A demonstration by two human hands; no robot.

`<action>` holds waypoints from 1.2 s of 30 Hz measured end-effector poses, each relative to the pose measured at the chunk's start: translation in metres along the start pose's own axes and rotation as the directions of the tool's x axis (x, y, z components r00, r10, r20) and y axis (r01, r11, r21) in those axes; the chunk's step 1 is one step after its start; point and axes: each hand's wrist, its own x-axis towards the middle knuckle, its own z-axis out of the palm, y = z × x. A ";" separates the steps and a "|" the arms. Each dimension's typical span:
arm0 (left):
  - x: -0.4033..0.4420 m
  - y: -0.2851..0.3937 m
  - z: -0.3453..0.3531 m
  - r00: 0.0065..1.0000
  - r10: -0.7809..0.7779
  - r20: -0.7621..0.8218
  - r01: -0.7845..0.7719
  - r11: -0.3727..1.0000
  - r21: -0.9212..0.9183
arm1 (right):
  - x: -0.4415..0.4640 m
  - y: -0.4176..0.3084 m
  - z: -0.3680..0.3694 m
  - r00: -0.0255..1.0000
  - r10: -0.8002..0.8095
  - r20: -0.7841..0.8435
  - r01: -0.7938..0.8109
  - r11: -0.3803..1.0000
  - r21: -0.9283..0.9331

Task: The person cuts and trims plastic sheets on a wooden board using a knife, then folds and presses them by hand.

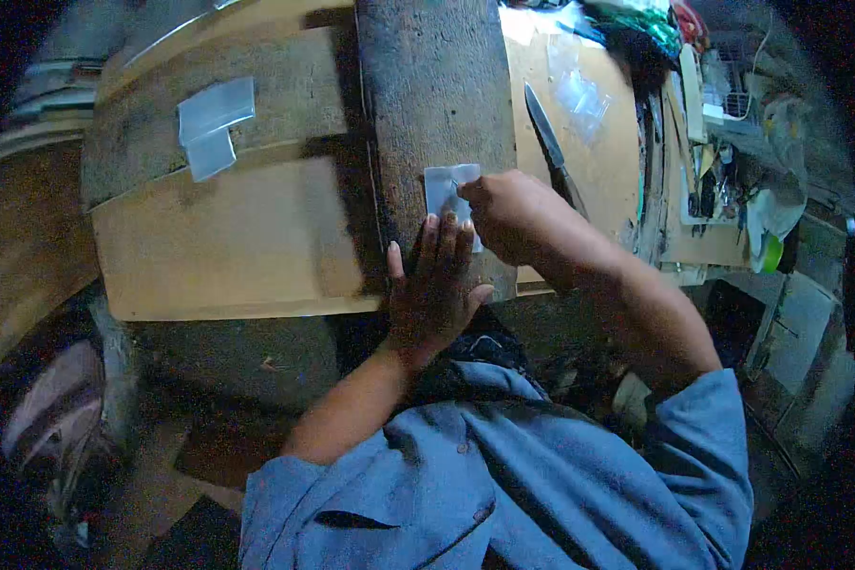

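A whitish translucent sheet (437, 182) lies on a dark wooden board (432, 85). My left hand (432, 285) rests flat with spread fingers on the board, its fingertips over the sheet's lower part. At the sheet's upper right, my right hand (503, 209) is closed, its fingers pinched round a small thin thing whose tip meets the sheet; what it is cannot be made out. Just right of the board lies a knife (543, 123), blade pointing away, its handle partly behind my right forearm.
Two translucent pieces (217, 114) lie on the brown table surface (218, 237) at left. Clear plastic scraps (582, 100) are right of the knife. Bags, a wire rack (729, 81) and a green roll (772, 253) crowd the far right.
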 end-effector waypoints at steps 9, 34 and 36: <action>-0.004 0.000 -0.002 0.995 0.029 -0.091 -0.032 0.999 -0.026 | 0.033 0.015 -0.026 0.881 -0.355 0.312 0.424 0.886 -0.189; -0.005 0.002 -0.010 0.999 0.033 -0.025 -0.034 0.999 -0.040 | 0.023 0.021 -0.015 0.965 -0.220 0.143 0.192 0.963 0.190; -0.008 -0.001 -0.010 0.997 0.033 -0.068 -0.037 0.997 -0.065 | 0.014 0.024 -0.009 0.979 -0.173 0.112 0.136 0.951 0.278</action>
